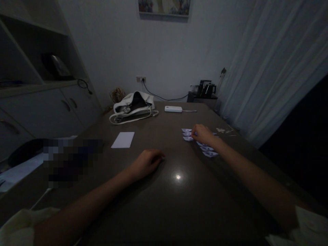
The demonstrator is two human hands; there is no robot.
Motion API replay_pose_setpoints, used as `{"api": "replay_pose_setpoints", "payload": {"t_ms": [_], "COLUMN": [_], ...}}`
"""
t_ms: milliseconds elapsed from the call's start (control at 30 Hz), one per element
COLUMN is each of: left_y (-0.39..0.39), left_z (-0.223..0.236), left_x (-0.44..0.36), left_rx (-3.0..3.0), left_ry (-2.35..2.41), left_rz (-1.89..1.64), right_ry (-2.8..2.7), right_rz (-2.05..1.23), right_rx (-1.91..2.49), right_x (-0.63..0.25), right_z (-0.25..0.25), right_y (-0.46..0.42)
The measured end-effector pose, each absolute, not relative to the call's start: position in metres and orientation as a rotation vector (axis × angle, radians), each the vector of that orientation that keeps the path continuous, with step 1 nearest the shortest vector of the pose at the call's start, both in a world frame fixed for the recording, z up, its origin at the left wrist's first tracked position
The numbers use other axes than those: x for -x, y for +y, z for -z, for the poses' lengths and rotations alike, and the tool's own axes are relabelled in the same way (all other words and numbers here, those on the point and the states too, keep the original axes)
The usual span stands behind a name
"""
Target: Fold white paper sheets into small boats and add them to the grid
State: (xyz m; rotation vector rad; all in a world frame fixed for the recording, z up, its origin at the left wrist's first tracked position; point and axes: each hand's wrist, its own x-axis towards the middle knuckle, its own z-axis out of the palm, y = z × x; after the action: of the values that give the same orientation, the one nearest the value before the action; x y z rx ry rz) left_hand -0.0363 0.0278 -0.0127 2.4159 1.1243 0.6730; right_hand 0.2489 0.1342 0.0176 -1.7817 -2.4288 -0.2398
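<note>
Pale sleeves point(17, 228) lead to a curled left hand point(148, 162) and right hand point(203, 134), grips unclear; the latter's brushing could skew folded papers point(210, 154)

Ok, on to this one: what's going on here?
A person works at a dark table. Their right hand is down among small white pieces laid out in rows on the right side; whether it grips one is too dim to tell. The left hand rests on the tabletop, loosely curled, with nothing visible in it. White paper lies farther left, and a white bag and a white device lie toward the far end.
</note>
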Motion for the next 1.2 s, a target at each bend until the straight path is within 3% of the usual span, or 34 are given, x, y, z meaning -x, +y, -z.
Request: {"api": "replay_pose_setpoints", "payload": {"t_ms": [1200], "left_y": [0.0287], "left_z": [0.0138], "left_x": [0.0375], "left_rx": [-2.42], "left_ry": [1.12], "left_rz": [-0.665], "right_ry": [-2.426], "right_rz": [0.27], "right_rx": [1.656], "right_x": [-0.2518], "right_z": [-0.018], "right_y": [0.1267]}}
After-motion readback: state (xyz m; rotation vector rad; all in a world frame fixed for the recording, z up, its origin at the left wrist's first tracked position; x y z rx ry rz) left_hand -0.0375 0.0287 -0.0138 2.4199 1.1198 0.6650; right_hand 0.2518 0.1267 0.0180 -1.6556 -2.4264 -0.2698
